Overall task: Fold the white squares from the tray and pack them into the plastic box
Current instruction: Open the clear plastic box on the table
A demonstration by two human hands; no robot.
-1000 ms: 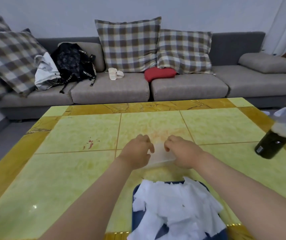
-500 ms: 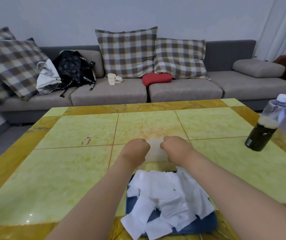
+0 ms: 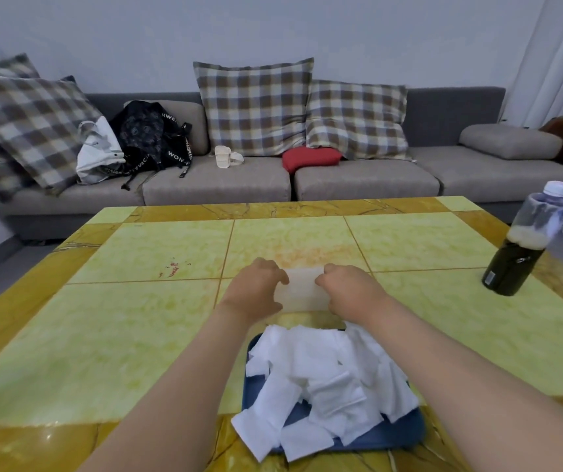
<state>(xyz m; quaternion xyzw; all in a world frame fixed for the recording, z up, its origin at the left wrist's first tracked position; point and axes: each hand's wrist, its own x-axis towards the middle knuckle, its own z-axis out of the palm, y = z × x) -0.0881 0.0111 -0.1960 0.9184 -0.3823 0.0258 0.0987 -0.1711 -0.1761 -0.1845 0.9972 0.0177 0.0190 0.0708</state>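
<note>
A pale, see-through plastic box lies on the table just beyond the tray. My left hand grips its left end and my right hand grips its right end, fingers curled over the edges. I cannot tell whether anything is inside it. Nearer to me, a blue tray holds a loose heap of several white squares, some hanging over its front edge. Both forearms reach over the tray's sides.
A bottle of dark liquid with a white cap stands at the table's right edge. The yellow-green tiled table has a red stain left of centre. Behind it is a grey sofa with plaid cushions and bags.
Both hands stay on the box and have spread slightly apart, showing more of it. My view has tilted, so more of the tray and the bottle shows.
</note>
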